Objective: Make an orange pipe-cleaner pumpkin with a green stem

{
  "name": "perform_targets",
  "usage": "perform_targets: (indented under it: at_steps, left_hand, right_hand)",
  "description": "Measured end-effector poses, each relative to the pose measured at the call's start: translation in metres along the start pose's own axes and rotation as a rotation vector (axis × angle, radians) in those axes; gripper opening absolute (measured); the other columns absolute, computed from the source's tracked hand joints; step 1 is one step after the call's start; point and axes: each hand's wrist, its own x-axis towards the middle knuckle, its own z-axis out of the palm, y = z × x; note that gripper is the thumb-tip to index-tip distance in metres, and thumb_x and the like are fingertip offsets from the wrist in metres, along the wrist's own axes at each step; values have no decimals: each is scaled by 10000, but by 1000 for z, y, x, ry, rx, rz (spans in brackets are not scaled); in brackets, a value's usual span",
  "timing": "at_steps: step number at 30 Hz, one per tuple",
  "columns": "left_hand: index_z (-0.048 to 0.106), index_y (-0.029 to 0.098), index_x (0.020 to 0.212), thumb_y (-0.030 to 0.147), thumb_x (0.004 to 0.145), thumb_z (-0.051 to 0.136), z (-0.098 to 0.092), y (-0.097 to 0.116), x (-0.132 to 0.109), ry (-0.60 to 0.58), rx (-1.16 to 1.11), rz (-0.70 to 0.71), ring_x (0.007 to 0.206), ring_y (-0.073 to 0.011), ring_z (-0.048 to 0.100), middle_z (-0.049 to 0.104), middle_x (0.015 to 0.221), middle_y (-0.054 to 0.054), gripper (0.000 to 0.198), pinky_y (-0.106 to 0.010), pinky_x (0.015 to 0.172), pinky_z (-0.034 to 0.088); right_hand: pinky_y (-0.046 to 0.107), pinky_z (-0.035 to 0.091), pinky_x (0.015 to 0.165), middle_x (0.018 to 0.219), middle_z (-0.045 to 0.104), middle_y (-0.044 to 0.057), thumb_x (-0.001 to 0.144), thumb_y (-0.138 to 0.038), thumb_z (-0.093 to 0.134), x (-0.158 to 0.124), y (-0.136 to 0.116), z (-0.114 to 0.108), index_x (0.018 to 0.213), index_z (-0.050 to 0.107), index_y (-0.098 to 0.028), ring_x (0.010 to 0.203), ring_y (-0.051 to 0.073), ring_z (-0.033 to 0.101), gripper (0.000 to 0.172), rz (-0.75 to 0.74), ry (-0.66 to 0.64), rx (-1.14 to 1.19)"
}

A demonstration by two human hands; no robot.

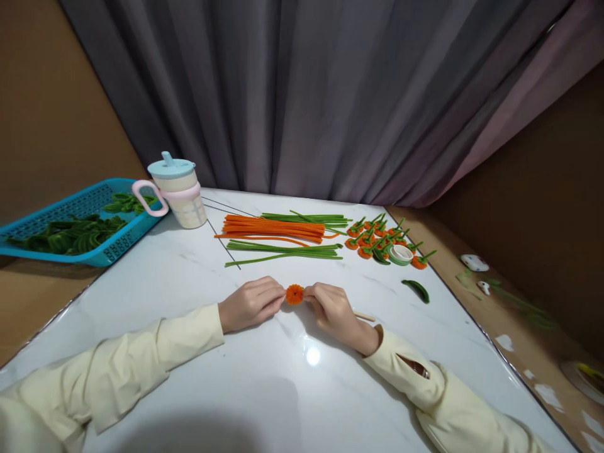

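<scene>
Between my two hands, just above the white table, is a small round orange pipe-cleaner flower (pixel 295 294) with a dark centre. The fingertips of my left hand (pixel 255 302) are pinched together at its left edge. My right hand (pixel 333 311) has thumb and fingers closed on its right side, where a bit of green shows. A thin wooden stick (pixel 365 316) pokes out beside my right wrist; whether it lies on the table or is held, I cannot tell. Beyond the hands lie a bundle of orange pipe cleaners (pixel 274 228) and green pipe cleaners (pixel 283 250).
Several finished orange flowers (pixel 365 251) with green stems stand at the back right, near a roll of tape (pixel 401 254) and a curved green piece (pixel 417 290). At the back left are a lidded cup (pixel 184 201) and a blue basket (pixel 101 257) of green pieces.
</scene>
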Motion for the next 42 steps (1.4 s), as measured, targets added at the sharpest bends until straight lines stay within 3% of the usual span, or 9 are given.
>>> perform_targets:
  at_steps: [11, 18, 21, 25, 30, 35, 39, 42]
  left_hand:
    - [590, 135, 967, 104, 896, 459, -2, 2, 4, -10, 19, 12, 736, -173, 594, 659, 805, -96, 152, -322, 679, 540]
    - [578, 139, 1025, 123, 883, 484, -3, 4, 5, 53, -3, -94, 798, -194, 623, 672, 852, -104, 172, -337, 705, 543]
    - [514, 139, 1183, 228, 853, 566, -5, 5, 5, 78, 4, -92, 954, -236, 625, 662, 1020, -145, 345, -389, 823, 534]
    - [422, 150, 1308, 423, 823, 629, -6, 3, 4, -29, 17, -47, 1042, -269, 595, 631, 1125, -169, 594, -423, 884, 500]
    - [495, 140, 1226, 354, 889, 561, -5, 2, 3, -9, 35, 44, 827, -211, 607, 667, 911, -114, 404, -365, 756, 516]
    - [510, 122, 1192, 249, 888, 573, -6, 5, 4, 27, 3, 70, 775, -194, 569, 660, 876, -110, 336, -330, 689, 519]
    - [521, 117, 1173, 255, 893, 564, -7, 5, 4, 34, -3, 74, 783, -197, 571, 660, 884, -115, 316, -335, 695, 522]
    - [519, 124, 1175, 268, 891, 568, -7, 4, 4, 41, 17, 74, 784, -196, 575, 663, 889, -109, 322, -338, 699, 524]
  right_hand:
    - [240, 401, 505, 640, 604, 23, 775, 21, 374, 0, -2, -2, 804, 493, -197, 531, 144, 535, 251, -8, 8, -29]
    - [241, 420, 533, 691, 613, 33, 820, -18, 398, 0, -2, -1, 884, 520, -191, 567, 141, 545, 222, 42, 41, 42]
    - [234, 419, 522, 683, 605, 25, 834, -31, 406, 1, -4, -2, 905, 515, -194, 552, 133, 541, 209, 62, 59, 61]
    - [238, 412, 511, 682, 596, 22, 836, -51, 408, 2, -7, -2, 925, 496, -193, 543, 135, 531, 190, 9, 19, 79]
    - [250, 422, 521, 701, 597, 41, 834, -59, 408, 1, -11, -3, 948, 494, -185, 578, 149, 534, 190, -52, -54, 78]
    - [259, 437, 537, 733, 605, 40, 846, -78, 447, 4, -12, -7, 1003, 485, -188, 594, 149, 540, 195, -26, -44, 138]
    - [343, 468, 699, 855, 608, 82, 832, -132, 504, 10, -15, -12, 1031, 490, -183, 830, 210, 570, 206, -13, -15, 117]
    - [413, 403, 786, 901, 610, 89, 819, -137, 514, 13, -17, -15, 985, 523, -182, 959, 258, 545, 172, -43, -10, -14]
